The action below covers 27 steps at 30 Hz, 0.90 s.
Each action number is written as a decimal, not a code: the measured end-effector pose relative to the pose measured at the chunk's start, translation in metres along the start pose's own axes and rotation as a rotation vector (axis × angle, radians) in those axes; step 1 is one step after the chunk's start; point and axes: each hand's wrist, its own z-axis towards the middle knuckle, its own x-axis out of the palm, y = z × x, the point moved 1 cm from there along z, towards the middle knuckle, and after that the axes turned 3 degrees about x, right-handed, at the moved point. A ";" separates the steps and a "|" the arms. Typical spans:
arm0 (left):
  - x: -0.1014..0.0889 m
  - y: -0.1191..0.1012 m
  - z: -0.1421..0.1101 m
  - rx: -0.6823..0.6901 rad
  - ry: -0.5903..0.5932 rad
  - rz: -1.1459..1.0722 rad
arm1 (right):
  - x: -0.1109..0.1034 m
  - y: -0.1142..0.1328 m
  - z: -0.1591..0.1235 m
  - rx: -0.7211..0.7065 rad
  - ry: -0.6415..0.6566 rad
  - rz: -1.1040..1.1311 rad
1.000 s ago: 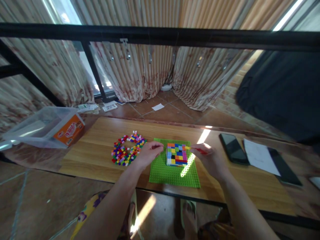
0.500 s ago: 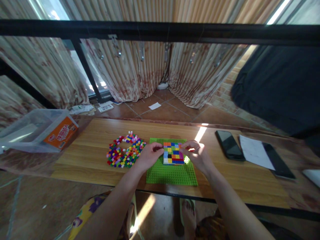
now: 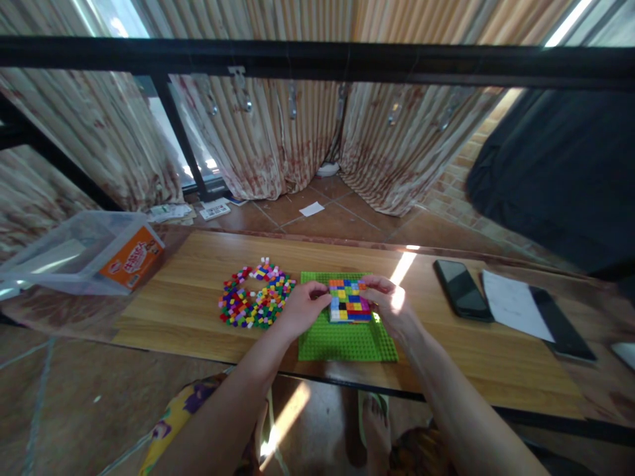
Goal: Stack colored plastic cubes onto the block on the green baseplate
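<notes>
A clear plastic bin (image 3: 69, 264) stands beyond the person's left end of the wooden worktop (image 3: 183, 297), open at the top, with an orange label (image 3: 133, 259) on the side facing the worktop. A pale, flat patch with a bright streak shows through its walls; whether that is something lying inside, I cannot tell.

The loose toy bricks (image 3: 255, 305) are outside the bin, spread directly on the worktop in a mixed-colour heap with a bare gap in its upper part. To their right lies a green studded baseplate (image 3: 342, 345), and on its upper middle sits a low, multicoloured brick block (image 3: 348, 305) with a patchwork top.

The left hand (image 3: 300, 311) is at the block's left edge, thumb and index finger bent toward each other; whether its fingers grip anything, I cannot tell. The right hand (image 3: 391, 309) reaches the block's upper right corner, its fingers curled over the edge; whether a brick is pinched between them is hidden.

Farther right lie a black phone (image 3: 462, 291) and a white sheet (image 3: 514, 304) partly over a dark flat device (image 3: 565, 330).
</notes>
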 end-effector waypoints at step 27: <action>-0.028 -0.003 0.006 0.107 -0.094 0.213 | 0.007 0.034 -0.021 -0.342 -0.221 -0.199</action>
